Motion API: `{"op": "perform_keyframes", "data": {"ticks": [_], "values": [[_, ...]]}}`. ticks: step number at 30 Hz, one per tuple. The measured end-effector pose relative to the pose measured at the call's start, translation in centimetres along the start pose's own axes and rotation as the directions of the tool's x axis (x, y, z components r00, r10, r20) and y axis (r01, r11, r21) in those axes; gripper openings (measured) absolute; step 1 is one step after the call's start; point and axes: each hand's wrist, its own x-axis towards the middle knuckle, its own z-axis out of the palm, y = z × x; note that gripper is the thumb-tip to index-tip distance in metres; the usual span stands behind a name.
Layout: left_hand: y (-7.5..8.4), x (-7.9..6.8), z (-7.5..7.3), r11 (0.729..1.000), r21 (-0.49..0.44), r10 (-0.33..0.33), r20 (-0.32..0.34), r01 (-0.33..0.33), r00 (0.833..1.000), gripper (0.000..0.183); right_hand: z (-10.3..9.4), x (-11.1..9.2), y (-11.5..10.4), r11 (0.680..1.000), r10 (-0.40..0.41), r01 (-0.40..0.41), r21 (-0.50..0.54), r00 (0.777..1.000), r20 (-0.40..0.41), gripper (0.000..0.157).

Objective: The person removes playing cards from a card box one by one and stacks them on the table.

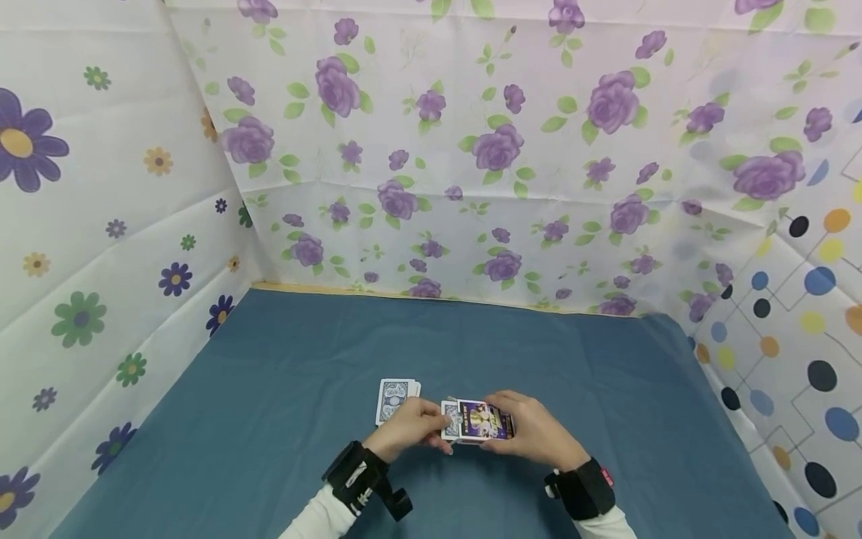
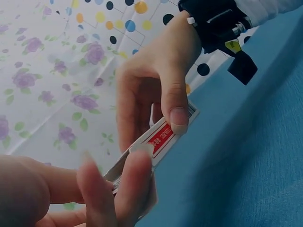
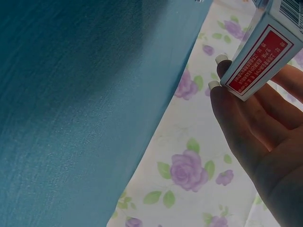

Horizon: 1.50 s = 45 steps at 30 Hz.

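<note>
In the head view, my right hand (image 1: 532,430) grips a playing card box (image 1: 486,421) printed in purple and yellow, held level above the table. Blue-and-white patterned playing cards (image 1: 450,419) stick out of its left end. My left hand (image 1: 409,430) pinches these cards, thumb on top. The box's narrow side (image 2: 163,139) shows a red label in the left wrist view, with the right thumb pressed near its far end. Fingers of the right hand (image 3: 265,127) support the box (image 3: 260,61) in the right wrist view. Beside the left hand, a small stack of cards (image 1: 393,397) lies back up.
A blue cloth (image 1: 303,359) covers the table. Flowered sheets (image 1: 431,150) hang behind it and on the left, and a dotted sheet (image 1: 795,359) hangs on the right. Black straps with small devices (image 1: 367,479) sit on both wrists.
</note>
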Motion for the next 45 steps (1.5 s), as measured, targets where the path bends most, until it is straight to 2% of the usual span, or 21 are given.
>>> {"op": "perform_keyframes", "data": {"ticks": [8,15,17,22,27,35,39,45], "values": [[0.0,-0.5,-0.8,0.998,-0.063,-0.016,0.022,0.017,1.000,0.026,0.0,0.0,-0.1,1.000,0.007,-0.007,-0.010,1.000,-0.001,0.068],[-0.2,-1.1,-2.5,0.994,-0.105,-0.008,0.020,0.010,1.000,0.006,0.1,0.0,0.4,0.999,0.017,-0.018,-0.042,1.000,-0.026,0.069],[-0.3,-1.2,-3.1,0.994,-0.112,-0.005,0.008,0.006,1.000,0.009,0.1,0.0,0.4,0.999,0.013,-0.014,-0.045,0.999,-0.035,0.069],[-0.7,-1.6,-4.3,0.991,-0.136,-0.004,-0.060,-0.005,0.998,0.022,0.2,0.0,0.6,0.999,0.006,-0.008,-0.042,0.999,-0.034,0.071],[-0.8,-2.1,-5.2,0.989,-0.144,0.010,-0.148,-0.031,0.989,0.028,0.5,0.0,0.8,1.000,0.009,-0.010,-0.028,1.000,-0.017,0.070],[-1.3,-2.2,-6.0,0.986,-0.168,-0.029,-0.289,-0.021,0.957,0.034,0.7,-0.2,0.9,1.000,0.006,-0.007,-0.029,1.000,-0.018,0.070],[-1.6,-2.1,-6.2,0.985,-0.170,-0.052,-0.325,-0.005,0.944,0.035,0.7,-0.3,0.9,1.000,0.011,-0.011,-0.023,1.000,-0.013,0.069],[-2.1,-2.1,-6.4,0.984,-0.180,-0.063,-0.351,-0.001,0.934,0.035,0.7,-0.2,0.8,1.000,0.007,-0.007,-0.020,1.000,-0.001,0.070]]}}
